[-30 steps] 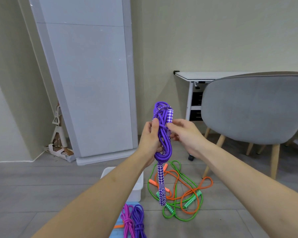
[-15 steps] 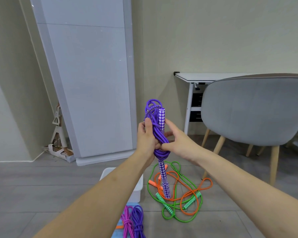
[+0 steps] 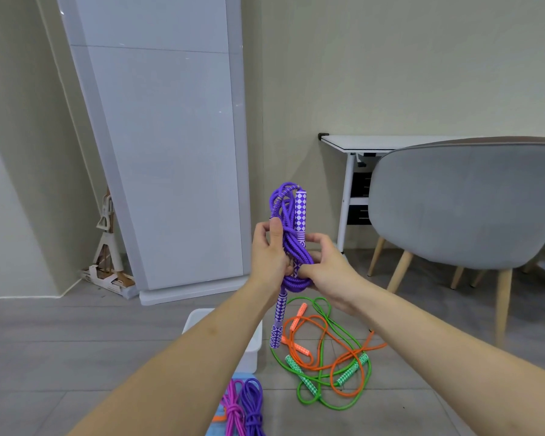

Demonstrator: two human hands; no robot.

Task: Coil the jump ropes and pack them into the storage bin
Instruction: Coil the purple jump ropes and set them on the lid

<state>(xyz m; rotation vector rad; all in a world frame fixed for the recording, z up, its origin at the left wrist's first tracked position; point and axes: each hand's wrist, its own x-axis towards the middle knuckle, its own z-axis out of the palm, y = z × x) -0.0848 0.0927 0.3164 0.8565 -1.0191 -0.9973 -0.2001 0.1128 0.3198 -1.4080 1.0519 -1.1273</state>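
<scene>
Grey plank flooring (image 3: pixel 76 357) is running up to a beige wall, with a tall pale panel (image 3: pixel 164 146) leaning at left and a grey chair (image 3: pixel 463 206) sitting at right, its seat hiding most of the white desk (image 3: pixel 375 142) behind it. Lower down, the white storage bin (image 3: pixel 252 344) is peeking out from behind the left forearm, so its inside is staying out of sight. At the bottom edge, a pink coil (image 3: pixel 232 410) and a purple coil (image 3: pixel 254 407) are getting cut off by the frame on something blue. On the floor right of the bin, an orange rope (image 3: pixel 324 360) and a green rope (image 3: pixel 334 401) are lying tangled together. Up at centre, both hands are working the purple jump rope (image 3: pixel 291 243) held upright in the air above the bin. The left hand (image 3: pixel 269 253) is gripping the bundle, thumb pointing up along it. The right hand (image 3: pixel 326 265) is pinching the strands at the wrap, fingers curled round. One checkered handle is standing above the hands, the other is hanging below.
</scene>
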